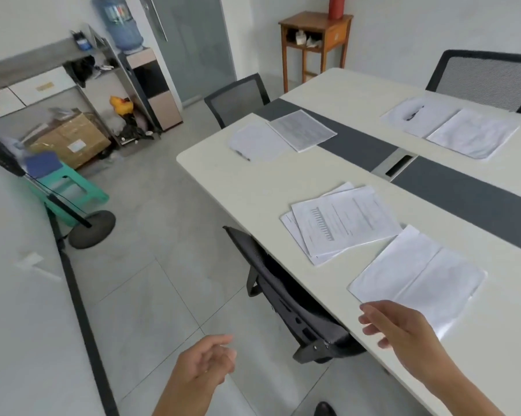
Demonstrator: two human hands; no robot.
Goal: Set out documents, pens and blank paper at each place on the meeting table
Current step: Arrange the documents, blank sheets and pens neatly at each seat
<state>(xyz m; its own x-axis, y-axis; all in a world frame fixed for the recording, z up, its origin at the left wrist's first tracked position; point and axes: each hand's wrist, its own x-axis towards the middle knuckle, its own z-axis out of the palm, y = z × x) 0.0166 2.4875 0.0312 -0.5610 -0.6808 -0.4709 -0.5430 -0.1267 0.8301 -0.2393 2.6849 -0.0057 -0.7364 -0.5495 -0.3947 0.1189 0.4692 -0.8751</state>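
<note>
On the cream meeting table (253,181), a stack of printed documents (340,223) lies at the near place, with blank paper (418,277) to its right. At the far left place, blank paper (256,141) carries a pen (242,155) and sits beside a printed document (302,130). Across the table lie more blank sheets (472,133) and a sheet with a dark pen (413,113) on it. My right hand (400,328) hovers open at the near corner of the blank paper, holding nothing. My left hand (206,363) hangs over the floor, fingers loosely curled and apart, empty.
A black chair (286,289) is tucked under the table's near edge. Two mesh chairs (238,99) (484,79) stand at the far side. A dark strip with a cable slot (398,166) runs down the table's middle. A fan stand (92,228), green stool and shelving stand left.
</note>
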